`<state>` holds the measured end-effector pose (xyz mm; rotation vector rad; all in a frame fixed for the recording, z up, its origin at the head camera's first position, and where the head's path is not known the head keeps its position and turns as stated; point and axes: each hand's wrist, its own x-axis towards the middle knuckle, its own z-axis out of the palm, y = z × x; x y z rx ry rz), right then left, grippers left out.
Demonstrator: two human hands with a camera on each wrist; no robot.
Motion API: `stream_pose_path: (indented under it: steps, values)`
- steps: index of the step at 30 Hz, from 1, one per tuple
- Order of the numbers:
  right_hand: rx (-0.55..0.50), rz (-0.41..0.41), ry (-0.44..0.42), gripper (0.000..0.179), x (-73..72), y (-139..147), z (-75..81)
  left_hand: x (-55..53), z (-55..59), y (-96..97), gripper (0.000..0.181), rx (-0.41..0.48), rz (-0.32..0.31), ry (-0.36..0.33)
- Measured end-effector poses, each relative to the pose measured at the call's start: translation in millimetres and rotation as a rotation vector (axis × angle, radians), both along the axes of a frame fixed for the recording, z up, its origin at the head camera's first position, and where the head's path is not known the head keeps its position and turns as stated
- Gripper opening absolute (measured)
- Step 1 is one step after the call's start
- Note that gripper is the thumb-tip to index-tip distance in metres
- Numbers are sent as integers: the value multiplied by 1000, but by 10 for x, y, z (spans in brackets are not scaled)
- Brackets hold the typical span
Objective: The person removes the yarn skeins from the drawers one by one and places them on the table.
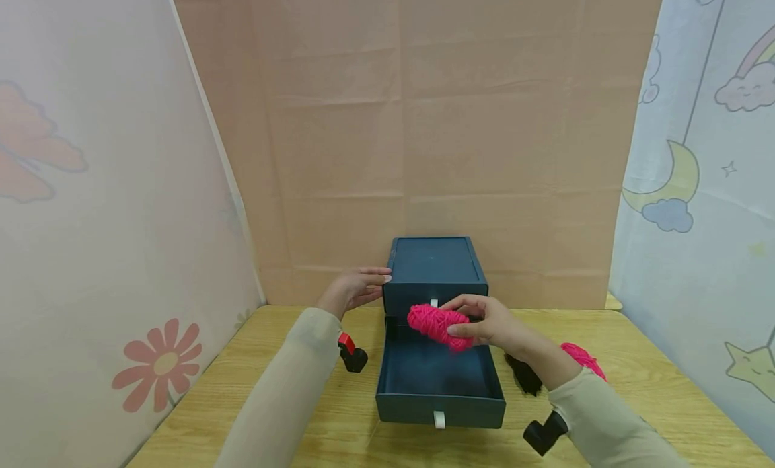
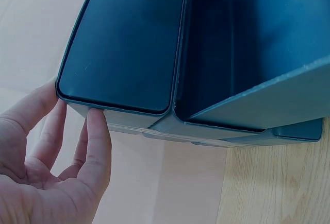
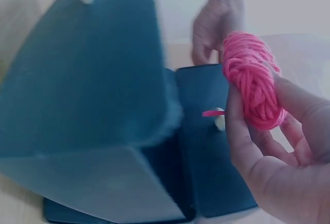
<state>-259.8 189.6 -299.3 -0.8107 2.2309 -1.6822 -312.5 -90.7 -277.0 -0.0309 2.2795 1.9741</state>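
Observation:
A dark blue two-tier drawer box [image 1: 432,259] stands on the table, its lower drawer [image 1: 440,409] pulled out toward me and its upper drawer [image 2: 124,44] closed. My right hand [image 1: 493,323] pinches a skein of bright pink yarn [image 1: 438,327] between thumb and fingers, above the pulled-out drawer. In the right wrist view a loose pink strand hangs off the skein [image 3: 252,80]. My left hand [image 1: 357,286] touches the upper left side of the box; in the left wrist view its fingertips [image 2: 97,118] rest at the edge of the upper unit.
Right of the box, partly behind my right forearm, lie a dark brown or black bundle [image 1: 525,375] and another pink yarn skein [image 1: 582,357]. White tabs mark the drawer fronts, such as the lower tab [image 1: 438,419]. A brown paper backdrop [image 1: 424,132] rises behind the wooden table [image 1: 200,414].

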Motion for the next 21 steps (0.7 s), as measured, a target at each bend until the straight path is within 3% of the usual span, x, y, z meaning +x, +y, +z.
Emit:
stream_pose_path:
  steps: [11, 15, 21]
  values:
    - [-188, -125, 0, 37, -47, 357, 208, -4, 11, 2, 24, 13, 16, -22]
    - [-273, -164, -14, 29, -84, 526, 204, -22, 15, 1, 26, 32, 7, -24]
    - [-323, -263, -37, 28, -185, 745, 120, -42, 9, 2, 26, 20, 1, -21]
